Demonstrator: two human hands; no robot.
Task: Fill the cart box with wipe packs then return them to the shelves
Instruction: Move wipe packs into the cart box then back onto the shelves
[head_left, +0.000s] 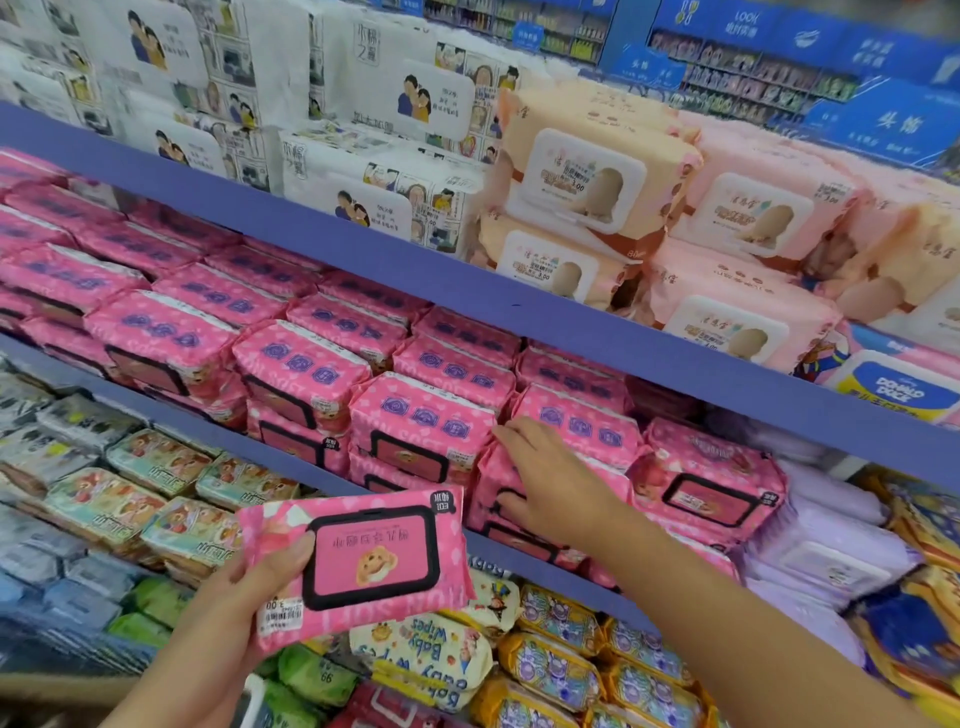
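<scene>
The pink soft-plastic wipe pack with a black-framed flip lid (363, 561) is held in the air in front of the shelving, low and left of centre. Its long axis runs left to right, the right end tilted a little upward, and the lid face is turned toward the camera. The print reads upside down from here, and a white barcode sticker sits at the lower left corner.

Behind it stands a rack of purple-blue shelf boards (363, 254). The middle board carries rows of matching pink packs (426, 415), and the board above holds white cartoon-printed packs (384, 192) and peach packs with white lids (582, 176). Lilac packs (831, 545) lie to the right, and blue aisle signs (883, 124) hang in the background.

The left hand (260, 582) grips the held pack from below at its left end, thumb pressed on the front. The right hand (550, 483) reaches forward, palm down — fingers straight and spread apart, resting on a front-row pink pack on the middle shelf
</scene>
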